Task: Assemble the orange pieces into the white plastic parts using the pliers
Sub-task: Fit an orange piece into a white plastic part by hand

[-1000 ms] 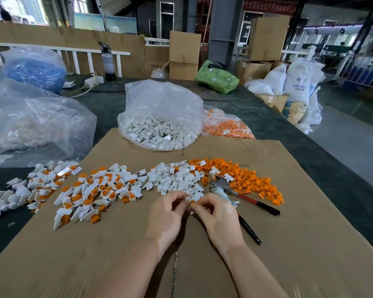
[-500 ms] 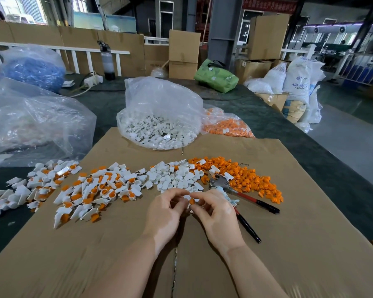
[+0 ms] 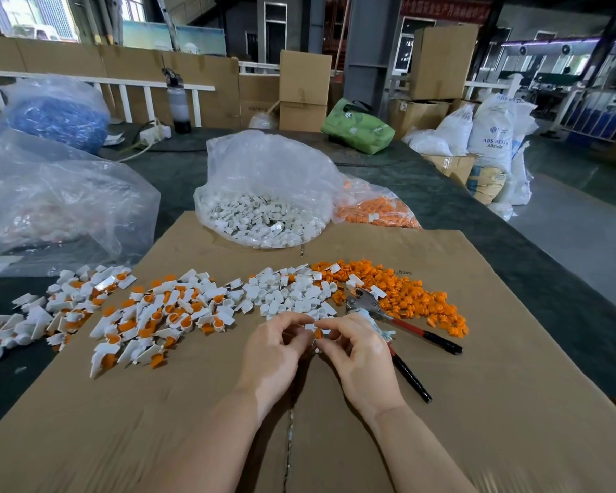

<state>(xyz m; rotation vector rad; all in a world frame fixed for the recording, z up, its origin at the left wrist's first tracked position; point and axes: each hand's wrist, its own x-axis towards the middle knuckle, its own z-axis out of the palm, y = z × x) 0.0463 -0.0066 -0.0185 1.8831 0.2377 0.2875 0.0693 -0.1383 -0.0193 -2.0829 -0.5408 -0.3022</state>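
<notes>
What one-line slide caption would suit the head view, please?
Both hands, left and right, pinch a white part and orange piece together; pliers lie beside them.

My one camera sits on my head, looking forward and down, close over the cardboard-covered counter, with the workshop stretching away behind it.
</notes>
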